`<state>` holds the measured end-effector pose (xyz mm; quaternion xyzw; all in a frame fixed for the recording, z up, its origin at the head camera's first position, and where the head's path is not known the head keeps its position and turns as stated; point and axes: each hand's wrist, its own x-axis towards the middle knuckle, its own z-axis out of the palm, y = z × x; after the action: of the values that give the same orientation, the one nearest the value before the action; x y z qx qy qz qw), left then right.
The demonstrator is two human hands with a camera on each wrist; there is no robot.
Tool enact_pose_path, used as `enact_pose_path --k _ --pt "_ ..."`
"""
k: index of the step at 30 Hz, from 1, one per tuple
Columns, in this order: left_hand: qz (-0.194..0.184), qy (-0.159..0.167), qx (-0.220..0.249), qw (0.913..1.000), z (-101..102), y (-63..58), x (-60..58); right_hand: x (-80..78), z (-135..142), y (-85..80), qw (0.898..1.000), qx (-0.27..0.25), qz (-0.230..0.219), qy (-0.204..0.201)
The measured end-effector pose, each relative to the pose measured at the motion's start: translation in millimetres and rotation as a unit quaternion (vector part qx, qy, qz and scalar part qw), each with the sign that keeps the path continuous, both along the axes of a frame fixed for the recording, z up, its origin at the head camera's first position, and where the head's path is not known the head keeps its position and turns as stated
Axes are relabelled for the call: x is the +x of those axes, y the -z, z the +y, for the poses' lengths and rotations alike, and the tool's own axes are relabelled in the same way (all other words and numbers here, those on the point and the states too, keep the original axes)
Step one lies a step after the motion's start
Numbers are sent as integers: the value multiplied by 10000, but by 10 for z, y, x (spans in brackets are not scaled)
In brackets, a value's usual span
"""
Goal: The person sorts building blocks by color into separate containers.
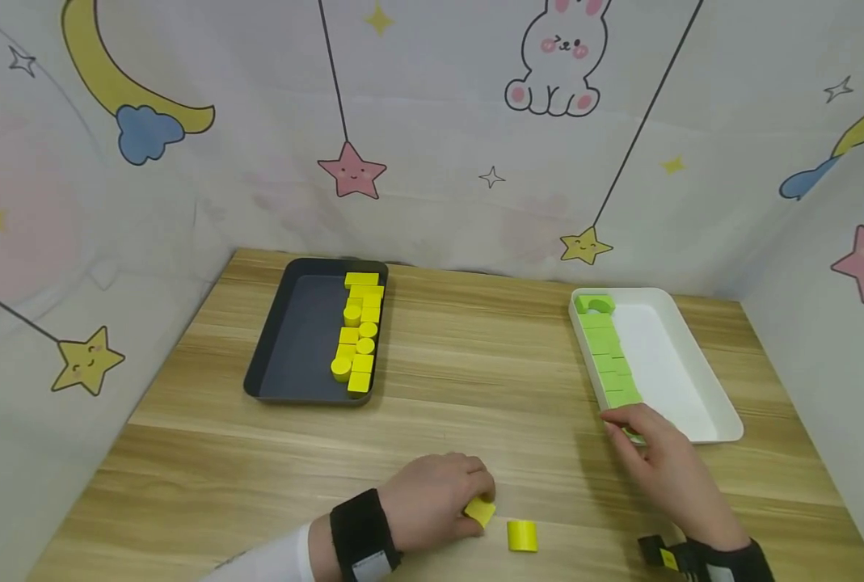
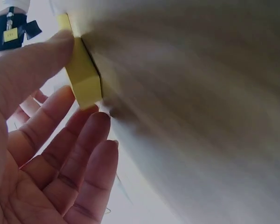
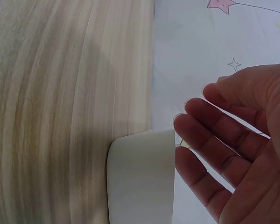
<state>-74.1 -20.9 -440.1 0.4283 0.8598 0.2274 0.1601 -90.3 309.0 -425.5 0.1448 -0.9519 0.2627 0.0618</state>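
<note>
Near the table's front, my left hand (image 1: 435, 497) pinches a small yellow block (image 1: 479, 511) between thumb and fingers. In the left wrist view the thumb presses one side of this yellow block (image 2: 84, 79), low at the tabletop. Just right of it lies another yellow block (image 1: 522, 536) with a rounded top. My right hand (image 1: 664, 461) hovers at the near left corner of the white tray (image 1: 715, 404), its fingers loosely bent. No object shows between those fingers in the right wrist view. Green blocks (image 1: 606, 347) line the tray's left side, the nearest partly hidden by the hand.
A dark grey tray (image 1: 293, 339) stands at the back left, with several yellow blocks (image 1: 362, 315) along its right side. Behind the wooden table (image 1: 475, 347) hangs a printed cloth wall (image 1: 446, 105); another cloth side (image 1: 824, 339) borders the right.
</note>
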Motion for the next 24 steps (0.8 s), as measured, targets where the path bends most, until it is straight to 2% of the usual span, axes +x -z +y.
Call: enact_pose_path --k 5,8,10,12,16,18,20,24 --pt "173 -453 -67 9988 -108 -23 -110 8 11 8 10000 13 9 4" --pt "392 -1006 3 9942 -309 -134 -269 9 12 9 10000 28 49 5" --pt "571 -1579 92 9858 -519 -245 -410 6 8 12 9999 60 99 15" --pt "652 -2207 160 9730 -770 -353 -552 0 1 17 9999 70 128 29" --pt "606 -3164 82 9466 -1284 -458 -733 -2 -3 24 9999 54 142 2" --pt "465 -3412 -63 9388 -1501 -437 -769 2 0 28 9999 28 126 -5" --pt "323 -3522 -196 9352 -1670 -377 -784 7 2 30 9999 5 110 10" --pt "6 -3531 -376 9348 -1831 -244 -796 16 1 35 9999 -29 98 45"
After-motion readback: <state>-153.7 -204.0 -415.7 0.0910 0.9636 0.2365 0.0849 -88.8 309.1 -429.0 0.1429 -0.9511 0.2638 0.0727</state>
